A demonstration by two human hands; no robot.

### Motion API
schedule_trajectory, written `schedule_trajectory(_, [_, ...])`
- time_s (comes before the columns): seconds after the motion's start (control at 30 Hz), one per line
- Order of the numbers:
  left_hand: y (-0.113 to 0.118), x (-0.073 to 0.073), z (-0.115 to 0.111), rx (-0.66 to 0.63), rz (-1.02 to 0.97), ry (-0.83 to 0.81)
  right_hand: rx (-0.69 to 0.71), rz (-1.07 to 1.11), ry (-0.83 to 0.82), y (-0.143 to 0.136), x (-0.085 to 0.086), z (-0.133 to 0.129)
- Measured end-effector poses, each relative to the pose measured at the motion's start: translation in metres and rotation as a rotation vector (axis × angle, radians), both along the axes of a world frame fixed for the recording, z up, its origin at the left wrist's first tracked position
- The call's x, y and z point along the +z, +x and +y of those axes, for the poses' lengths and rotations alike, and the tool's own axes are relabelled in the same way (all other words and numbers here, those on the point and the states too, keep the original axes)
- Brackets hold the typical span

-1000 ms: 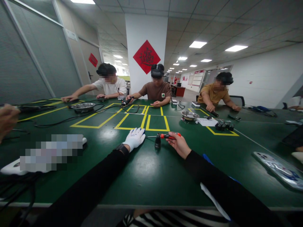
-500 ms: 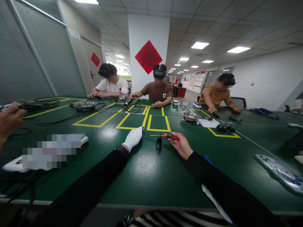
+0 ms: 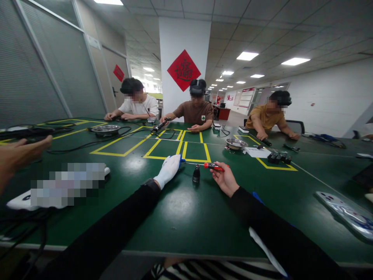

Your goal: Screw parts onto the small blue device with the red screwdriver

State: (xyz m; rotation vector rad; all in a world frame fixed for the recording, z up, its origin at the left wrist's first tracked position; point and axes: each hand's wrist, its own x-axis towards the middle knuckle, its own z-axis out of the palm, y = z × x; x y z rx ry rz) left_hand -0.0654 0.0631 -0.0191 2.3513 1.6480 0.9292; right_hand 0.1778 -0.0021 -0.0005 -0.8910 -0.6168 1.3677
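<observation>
My right hand [image 3: 225, 179], bare, is closed around the red-and-black handle of a screwdriver [image 3: 215, 167]. Its thin shaft points left, roughly level above the table. My left hand [image 3: 169, 166] wears a white glove with blue on the finger side; its fingers are pressed together at the screwdriver's tip, and whatever they pinch is hidden. Between the hands, just on the near side of the shaft, a small black tapered part [image 3: 196, 175] stands upright on the green table [image 3: 175, 229].
A white device [image 3: 20, 199] with cables lies left, near another person's hand [image 3: 26, 153]. A phone [image 3: 344, 216] and a white-and-blue glove [image 3: 265, 249] lie right. Metal bowls [image 3: 236, 144], black parts [image 3: 279, 157] and yellow tape outlines lie farther off. Three people sit opposite.
My left hand has moved slightly right and up, meeting the screwdriver's tip. At the left, the other person's hand has moved further into view and its fingers have stretched out.
</observation>
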Motion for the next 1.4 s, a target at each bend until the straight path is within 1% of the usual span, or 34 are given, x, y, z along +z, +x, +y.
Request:
schedule_trajectory(0.17, [0.004, 0.005, 0.001, 0.105, -0.065, 0.004, 0.004, 0.032, 0.013, 0.000, 0.002, -0.001])
schedule_trajectory(0.2, [0.004, 0.007, 0.000, 0.104, -0.067, 0.015, 0.007, 0.035, 0.018, 0.000, 0.003, -0.001])
schedule_trajectory(0.33, [0.004, 0.012, -0.008, 0.021, -0.062, 0.089, 0.002, 0.044, 0.027, -0.002, 0.003, -0.002])
schedule_trajectory(0.4, [0.004, 0.014, -0.012, 0.019, -0.092, 0.116, -0.012, 0.056, 0.041, -0.003, 0.004, -0.003])
schedule_trajectory(0.53, [0.004, 0.018, -0.014, 0.109, -0.244, 0.172, -0.075, 0.109, 0.154, -0.002, 0.008, -0.003])
schedule_trajectory(0.6, [0.002, 0.019, -0.013, 0.156, -0.323, 0.221, -0.102, 0.088, 0.222, 0.000, 0.008, -0.002])
schedule_trajectory(0.67, [-0.001, 0.019, -0.011, 0.190, -0.387, 0.288, -0.115, -0.063, 0.279, 0.002, 0.006, 0.000])
schedule_trajectory(0.73, [-0.003, 0.018, -0.009, 0.199, -0.442, 0.359, -0.131, -0.334, 0.326, 0.004, 0.002, 0.003])
schedule_trajectory(0.77, [-0.003, 0.018, -0.009, 0.185, -0.463, 0.387, -0.143, -0.508, 0.348, 0.005, -0.001, 0.003])
schedule_trajectory(0.83, [-0.002, 0.018, -0.010, 0.121, -0.502, 0.404, -0.171, -0.836, 0.388, 0.006, -0.006, 0.004])
schedule_trajectory(0.93, [0.003, 0.020, -0.015, 0.006, -0.559, 0.359, -0.155, -1.168, 0.420, 0.004, -0.009, 0.001])
schedule_trajectory(1.0, [0.008, 0.022, -0.020, -0.012, -0.574, 0.342, -0.116, -1.303, 0.419, 0.002, -0.010, -0.003])
schedule_trajectory(1.1, [0.016, 0.024, -0.028, -0.001, -0.565, 0.370, -0.082, -1.495, 0.383, -0.003, -0.009, -0.011])
schedule_trajectory(1.17, [0.021, 0.024, -0.033, -0.068, -0.551, 0.392, -0.092, -1.603, 0.347, -0.007, -0.007, -0.016])
schedule_trajectory(1.23, [0.026, 0.025, -0.036, -0.170, -0.505, 0.410, -0.145, -1.694, 0.356, -0.009, -0.002, -0.020])
schedule_trajectory(1.3, [0.029, 0.025, -0.038, -0.254, -0.431, 0.432, -0.215, -1.729, 0.434, -0.011, 0.006, -0.023])
schedule_trajectory(1.4, [0.028, 0.025, -0.040, -0.331, -0.310, 0.497, -0.242, -1.650, 0.637, -0.014, 0.019, -0.027])
